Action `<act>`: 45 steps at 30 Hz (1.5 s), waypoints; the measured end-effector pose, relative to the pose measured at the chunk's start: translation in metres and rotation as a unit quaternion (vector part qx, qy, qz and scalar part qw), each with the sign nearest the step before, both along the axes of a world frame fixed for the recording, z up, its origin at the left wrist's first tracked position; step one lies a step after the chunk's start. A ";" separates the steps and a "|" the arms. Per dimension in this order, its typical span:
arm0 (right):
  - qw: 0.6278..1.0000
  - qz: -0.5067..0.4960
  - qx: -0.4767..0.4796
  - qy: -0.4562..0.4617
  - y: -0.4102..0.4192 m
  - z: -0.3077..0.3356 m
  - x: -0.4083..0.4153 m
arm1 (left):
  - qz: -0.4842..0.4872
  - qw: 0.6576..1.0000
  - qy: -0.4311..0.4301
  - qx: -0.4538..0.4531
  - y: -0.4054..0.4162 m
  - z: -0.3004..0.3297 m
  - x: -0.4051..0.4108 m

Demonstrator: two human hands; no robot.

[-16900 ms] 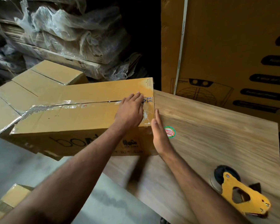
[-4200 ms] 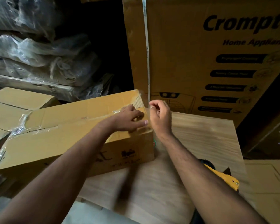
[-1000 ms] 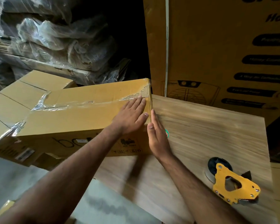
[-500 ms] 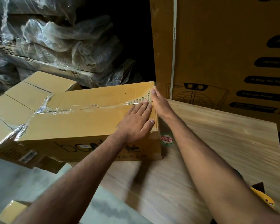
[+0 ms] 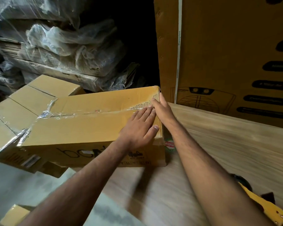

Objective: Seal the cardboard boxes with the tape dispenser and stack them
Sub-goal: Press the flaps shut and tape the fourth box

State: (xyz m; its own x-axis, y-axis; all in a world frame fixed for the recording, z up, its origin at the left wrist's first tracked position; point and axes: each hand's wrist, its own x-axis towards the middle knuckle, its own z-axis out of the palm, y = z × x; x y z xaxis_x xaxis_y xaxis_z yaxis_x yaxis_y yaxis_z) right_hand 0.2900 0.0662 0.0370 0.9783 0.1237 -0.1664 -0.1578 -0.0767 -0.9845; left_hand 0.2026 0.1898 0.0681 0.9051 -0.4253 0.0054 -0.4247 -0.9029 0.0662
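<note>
Both hands lie flat, gripping nothing: left hand (image 5: 137, 128) presses the long taped brown cardboard box (image 5: 82, 128); right hand (image 5: 162, 108) apparently smooths its end edge.

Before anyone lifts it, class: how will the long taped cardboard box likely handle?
The cardboard box looks stiff, since the left hand presses flat without denting it. It overhangs the wooden table, so it may tip. Its glossy tape could be slippery.

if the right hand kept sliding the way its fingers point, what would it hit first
Probably the large printed carton standing behind the box; the right hand points up and away along the box's end edge. Depth is unclear.
</note>
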 end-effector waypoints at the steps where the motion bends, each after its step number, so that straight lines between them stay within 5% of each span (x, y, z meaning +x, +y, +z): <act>1: 1.000 0.006 -0.014 -0.009 -0.001 0.006 0.003 | 0.001 1.000 -0.002 0.001 -0.001 0.000 -0.001; 12: 0.954 0.034 -0.289 -0.072 0.006 0.014 0.028 | -0.011 1.000 -0.027 -0.011 0.004 -0.002 -0.004; 24: 0.934 0.049 -0.341 -0.101 -0.001 0.016 0.025 | 0.008 0.996 -0.086 -0.006 0.000 -0.004 -0.010; 30: 0.854 0.062 -0.482 -0.185 -0.011 0.021 0.001 | -0.015 0.996 -0.081 -0.031 0.005 -0.002 -0.031; 34: 0.838 0.132 -0.487 -0.207 -0.013 0.024 -0.011 | 0.039 0.997 -0.060 -0.028 -0.006 -0.001 -0.057; 38: 0.840 0.089 -0.505 -0.175 -0.007 0.030 -0.043 | 0.099 0.993 -0.025 -0.056 -0.018 0.000 -0.084; 45: 0.844 -0.047 -0.523 -0.109 0.027 0.030 -0.163 | -0.022 0.999 -0.020 0.024 0.071 0.005 -0.159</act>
